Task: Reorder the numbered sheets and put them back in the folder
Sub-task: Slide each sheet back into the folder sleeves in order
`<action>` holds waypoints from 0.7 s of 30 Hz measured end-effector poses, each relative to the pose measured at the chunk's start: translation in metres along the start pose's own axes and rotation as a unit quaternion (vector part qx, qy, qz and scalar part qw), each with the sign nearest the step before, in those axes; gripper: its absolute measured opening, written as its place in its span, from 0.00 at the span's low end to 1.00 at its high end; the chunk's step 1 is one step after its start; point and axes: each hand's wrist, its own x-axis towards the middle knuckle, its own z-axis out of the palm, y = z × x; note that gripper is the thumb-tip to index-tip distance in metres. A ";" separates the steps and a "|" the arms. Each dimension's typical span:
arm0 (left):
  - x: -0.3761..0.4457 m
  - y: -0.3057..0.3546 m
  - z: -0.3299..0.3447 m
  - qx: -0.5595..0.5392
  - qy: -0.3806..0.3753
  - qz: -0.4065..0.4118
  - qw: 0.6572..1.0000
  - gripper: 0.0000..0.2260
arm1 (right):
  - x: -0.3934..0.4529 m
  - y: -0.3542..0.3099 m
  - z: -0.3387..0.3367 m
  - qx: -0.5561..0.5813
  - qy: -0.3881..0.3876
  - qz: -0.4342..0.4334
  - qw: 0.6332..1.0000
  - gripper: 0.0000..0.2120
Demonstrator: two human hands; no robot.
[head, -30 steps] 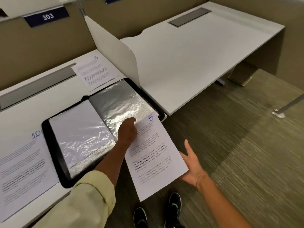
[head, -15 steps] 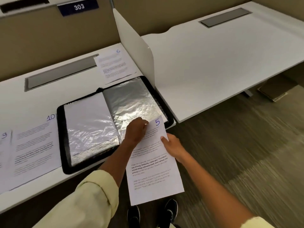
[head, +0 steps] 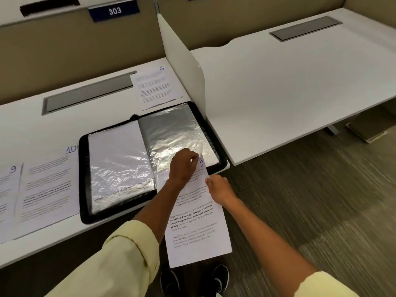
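Observation:
A black folder (head: 84, 181) lies open on the white desk (head: 38, 125), its clear plastic sleeves shining. The sheet numbered 5 (head: 196, 224) hangs over the desk's front edge, its top at the lower edge of the right-hand sleeve (head: 177, 133). My left hand (head: 182, 166) pinches the sleeve's edge and the sheet's top near the 5. My right hand (head: 218, 189) grips the sheet's right edge. Sheet 6 (head: 156, 86) lies behind the folder. Sheets 10 (head: 49, 185) and 9 (head: 7, 194) lie to its left.
A white divider panel (head: 182, 63) stands right of the folder, and a second white desk (head: 289, 86) lies beyond it. Grey cable flaps (head: 90, 95) sit at the back of each desk. Carpet floor and my shoes (head: 220, 279) show below.
My right hand moved from under the sheet's lower right up to its right edge. The sheet's top has gone up to the right sleeve under my left hand. The camera turned left.

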 end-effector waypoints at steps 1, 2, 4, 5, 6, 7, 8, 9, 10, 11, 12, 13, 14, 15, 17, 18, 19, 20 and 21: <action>0.000 0.002 -0.001 -0.006 0.007 0.000 1.000 0.05 | 0.002 -0.001 0.000 -0.008 0.000 0.001 1.000 0.16; 0.000 0.002 -0.002 -0.009 0.012 0.003 1.000 0.05 | 0.003 -0.004 0.001 -0.019 0.002 0.002 1.000 0.16; 0.000 0.003 -0.003 -0.015 0.018 0.011 1.000 0.05 | 0.004 -0.009 0.001 -0.039 0.006 0.003 0.999 0.15; -0.001 0.003 -0.003 -0.018 0.018 0.013 1.000 0.04 | 0.005 -0.011 0.000 -0.048 0.007 0.001 0.999 0.15; -0.001 0.002 -0.004 -0.018 0.018 0.014 1.000 0.04 | 0.006 -0.014 0.000 -0.057 0.006 -0.001 0.998 0.14; -0.002 0.002 -0.004 -0.015 0.019 0.016 1.000 0.05 | 0.007 -0.016 0.001 -0.067 0.006 -0.005 0.998 0.14; -0.002 0.002 -0.003 -0.011 0.021 0.020 1.000 0.05 | 0.007 -0.018 0.000 -0.074 0.006 -0.007 0.997 0.14; -0.002 0.001 -0.003 -0.010 0.023 0.023 0.999 0.05 | 0.008 -0.019 0.001 -0.081 0.006 -0.010 0.997 0.15; -0.002 0.001 -0.003 -0.011 0.027 0.023 0.999 0.05 | 0.007 -0.021 0.001 -0.085 0.006 -0.013 0.996 0.15; -0.002 0.000 -0.004 -0.014 0.032 0.021 0.999 0.05 | 0.006 -0.022 0.002 -0.090 0.007 -0.017 0.996 0.14; -0.001 0.000 -0.005 -0.017 0.038 0.017 0.999 0.04 | 0.004 -0.022 0.003 -0.093 0.006 -0.019 0.995 0.14; 0.000 -0.001 -0.006 -0.018 0.043 0.013 0.999 0.04 | 0.002 -0.022 0.004 -0.095 0.003 -0.021 0.995 0.14; 0.002 -0.003 -0.006 -0.018 0.046 0.010 0.999 0.04 | 0.001 -0.021 0.005 -0.095 -0.001 -0.021 0.995 0.14; 0.003 -0.004 -0.006 -0.017 0.046 0.009 0.999 0.04 | 0.000 -0.020 0.006 -0.096 -0.005 -0.021 0.995 0.14; 0.005 -0.004 -0.006 -0.014 0.042 0.016 0.999 0.03 | -0.002 -0.017 0.009 -0.100 -0.009 -0.019 0.995 0.13; 0.005 -0.003 -0.007 -0.013 0.038 0.025 0.999 0.03 | -0.002 -0.016 0.010 -0.101 -0.006 -0.018 0.995 0.13; 0.005 -0.003 -0.007 -0.011 0.031 0.036 0.999 0.03 | -0.002 -0.016 0.010 -0.098 -0.002 -0.016 0.995 0.14; 0.005 -0.003 -0.008 -0.008 0.023 0.044 0.999 0.03 | -0.001 -0.016 0.010 -0.093 0.003 -0.015 0.996 0.14; 0.004 -0.003 -0.009 -0.004 0.015 0.049 0.999 0.03 | 0.000 -0.018 0.010 -0.087 0.007 -0.015 0.996 0.15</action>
